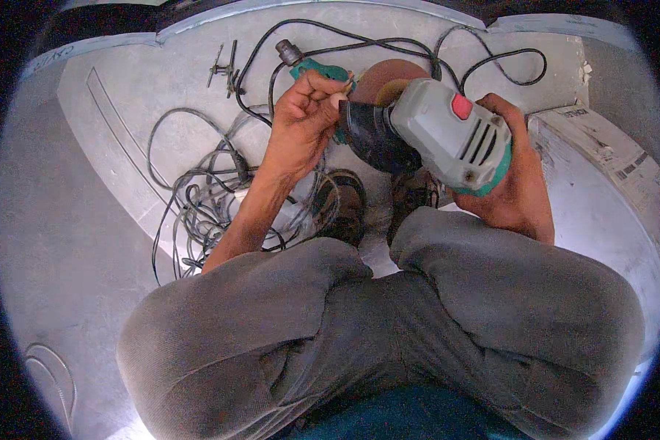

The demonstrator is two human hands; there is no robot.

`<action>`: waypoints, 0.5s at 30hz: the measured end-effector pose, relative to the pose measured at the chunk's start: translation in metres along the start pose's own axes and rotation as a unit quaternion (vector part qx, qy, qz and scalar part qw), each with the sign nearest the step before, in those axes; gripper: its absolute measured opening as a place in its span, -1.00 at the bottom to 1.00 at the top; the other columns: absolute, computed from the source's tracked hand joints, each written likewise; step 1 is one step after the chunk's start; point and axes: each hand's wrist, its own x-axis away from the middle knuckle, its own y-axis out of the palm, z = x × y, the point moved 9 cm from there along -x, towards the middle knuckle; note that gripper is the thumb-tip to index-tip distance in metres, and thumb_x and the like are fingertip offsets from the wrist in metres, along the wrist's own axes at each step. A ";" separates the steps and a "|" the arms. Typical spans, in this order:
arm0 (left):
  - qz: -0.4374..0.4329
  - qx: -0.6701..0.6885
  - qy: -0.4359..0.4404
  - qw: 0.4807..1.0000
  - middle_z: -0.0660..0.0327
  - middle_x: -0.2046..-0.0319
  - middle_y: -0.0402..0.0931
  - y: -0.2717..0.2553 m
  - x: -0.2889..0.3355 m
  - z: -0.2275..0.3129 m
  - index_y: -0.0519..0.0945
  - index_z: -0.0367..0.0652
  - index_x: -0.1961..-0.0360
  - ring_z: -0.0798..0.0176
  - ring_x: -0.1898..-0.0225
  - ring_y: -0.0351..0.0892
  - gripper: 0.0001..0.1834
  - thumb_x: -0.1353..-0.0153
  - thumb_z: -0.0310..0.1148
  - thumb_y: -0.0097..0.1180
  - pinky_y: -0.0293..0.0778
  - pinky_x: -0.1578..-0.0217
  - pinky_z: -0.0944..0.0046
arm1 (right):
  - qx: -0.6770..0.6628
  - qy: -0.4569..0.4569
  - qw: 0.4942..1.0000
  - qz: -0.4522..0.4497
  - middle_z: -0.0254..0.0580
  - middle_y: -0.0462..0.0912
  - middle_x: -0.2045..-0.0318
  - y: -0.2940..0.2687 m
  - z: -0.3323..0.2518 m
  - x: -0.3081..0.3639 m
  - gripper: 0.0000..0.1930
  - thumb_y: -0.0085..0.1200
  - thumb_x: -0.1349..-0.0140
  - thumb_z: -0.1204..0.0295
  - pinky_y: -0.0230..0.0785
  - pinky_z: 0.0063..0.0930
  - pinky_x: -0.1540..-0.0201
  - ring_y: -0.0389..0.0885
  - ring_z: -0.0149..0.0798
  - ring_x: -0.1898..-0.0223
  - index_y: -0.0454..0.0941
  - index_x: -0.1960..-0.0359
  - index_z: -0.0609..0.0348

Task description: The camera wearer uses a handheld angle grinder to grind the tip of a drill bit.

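Observation:
My right hand (517,176) wraps round the grey and teal housing of an angle grinder (447,132), which has a red button on top. Its black guard (378,139) faces my left hand, and a reddish-brown disc (392,72) shows beyond it. The thumb and fingers of my left hand (308,114) are pinched together at the guard's edge; whatever lies between them is too small to make out. Just past that hand, a teal power drill (319,72) with a dark chuck (289,51) lies on the floor, partly hidden by my fingers.
Tangled black cable (198,213) lies left of my feet, around a whitish object I cannot identify. More black cable (359,45) loops behind the tools. A small metal T-shaped tool (231,70) lies at the far left. At the right stands a worn carton (601,147).

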 end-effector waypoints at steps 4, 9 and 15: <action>0.002 -0.005 -0.008 1.000 0.21 0.29 0.53 -0.001 0.000 -0.004 0.44 -0.27 0.20 0.45 0.28 0.50 -0.87 -0.21 -0.59 0.01 0.42 0.22 0.47 | -0.004 -0.026 0.999 0.019 0.04 0.60 0.20 -0.003 -0.002 0.000 -0.21 0.32 0.23 0.42 0.43 -0.12 0.09 0.55 0.17 0.11 0.15 -0.11 -0.07; -0.021 0.011 0.005 1.000 0.21 0.29 0.53 0.005 -0.002 -0.007 0.44 -0.26 0.21 0.45 0.29 0.50 -0.86 -0.20 -0.61 0.01 0.43 0.25 0.47 | 0.009 -0.029 0.999 0.027 0.04 0.60 0.20 -0.009 -0.002 0.003 -0.19 0.33 0.23 0.42 0.43 -0.13 0.09 0.55 0.17 0.11 0.13 -0.12 -0.07; -0.005 0.000 -0.018 1.000 0.23 0.31 0.52 0.006 -0.003 -0.010 0.44 -0.25 0.21 0.46 0.31 0.50 -0.86 -0.20 -0.62 -0.01 0.42 0.29 0.49 | 0.022 -0.034 0.999 0.022 0.04 0.60 0.20 -0.012 -0.010 0.003 -0.18 0.33 0.25 0.44 0.43 -0.15 0.07 0.56 0.15 0.11 0.14 -0.12 -0.06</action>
